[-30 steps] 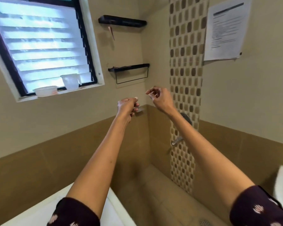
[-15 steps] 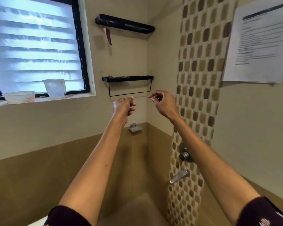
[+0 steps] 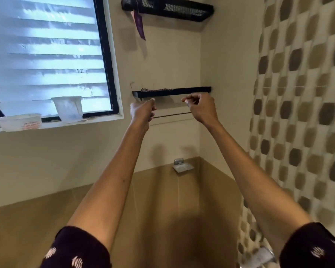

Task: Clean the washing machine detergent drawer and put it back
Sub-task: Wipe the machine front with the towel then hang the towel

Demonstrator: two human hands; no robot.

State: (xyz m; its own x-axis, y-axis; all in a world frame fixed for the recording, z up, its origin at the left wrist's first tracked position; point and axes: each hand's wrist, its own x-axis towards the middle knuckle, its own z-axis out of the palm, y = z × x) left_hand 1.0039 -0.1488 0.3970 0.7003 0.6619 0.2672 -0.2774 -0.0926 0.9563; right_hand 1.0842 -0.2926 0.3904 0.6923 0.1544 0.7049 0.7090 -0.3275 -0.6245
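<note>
My left hand [image 3: 142, 111] and right hand [image 3: 200, 107] are up at the shelf [image 3: 172, 91].
Both are nearer it than before, fingers curled; if they grip something, or where the drawer is, I cannot tell.

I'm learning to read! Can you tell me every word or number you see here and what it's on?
Nothing here can be read.
Low white tub on the window sill: orange-red print, too blurred to read.
Purple tag hanging from the upper black shelf: no lettering can be made out.
Taller white cup: no print shows.
</note>
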